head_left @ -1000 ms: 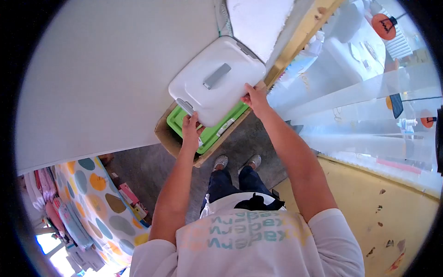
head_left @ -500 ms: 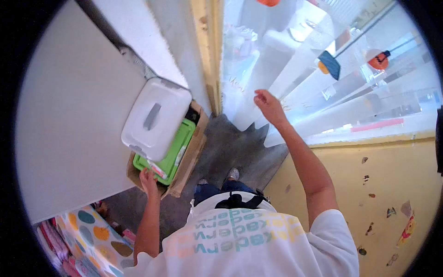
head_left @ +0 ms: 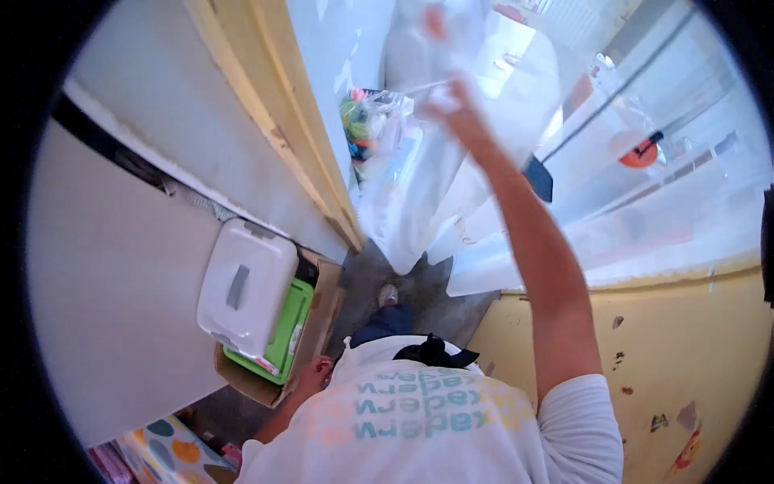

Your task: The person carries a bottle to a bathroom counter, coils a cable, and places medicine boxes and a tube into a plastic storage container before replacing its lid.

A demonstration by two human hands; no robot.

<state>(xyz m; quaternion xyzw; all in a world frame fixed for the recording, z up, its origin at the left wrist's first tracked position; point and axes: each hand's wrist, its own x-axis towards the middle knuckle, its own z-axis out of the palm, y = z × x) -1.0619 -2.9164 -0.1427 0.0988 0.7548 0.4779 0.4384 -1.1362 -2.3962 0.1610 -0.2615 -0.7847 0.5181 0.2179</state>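
My right hand [head_left: 453,109] is raised at the end of a stretched arm, up against the clear plastic strip curtain [head_left: 484,189] in the doorway. Motion smears its fingers, and a pale strip passes by them. Low beside my waist hangs my left hand [head_left: 317,373], its fingers loosely bent with nothing visible in them. The cardboard box [head_left: 321,310] stands close to that hand. Inside it are a bin with a green lid [head_left: 288,335] and, overlapping that, a white lid with a grey handle [head_left: 246,278].
A yellow door frame [head_left: 302,137] stands left of the curtain. Behind the strips is a bag of colourful things [head_left: 375,121]. A low yellow wall [head_left: 580,339] runs along the right. Patterned cloth [head_left: 165,448] lies at lower left. One shoe [head_left: 389,295] shows on the dark floor.
My right hand has reached farther forward and up into the curtain. My left hand has left the box edge and dropped back to my side. The doorway is nearer.
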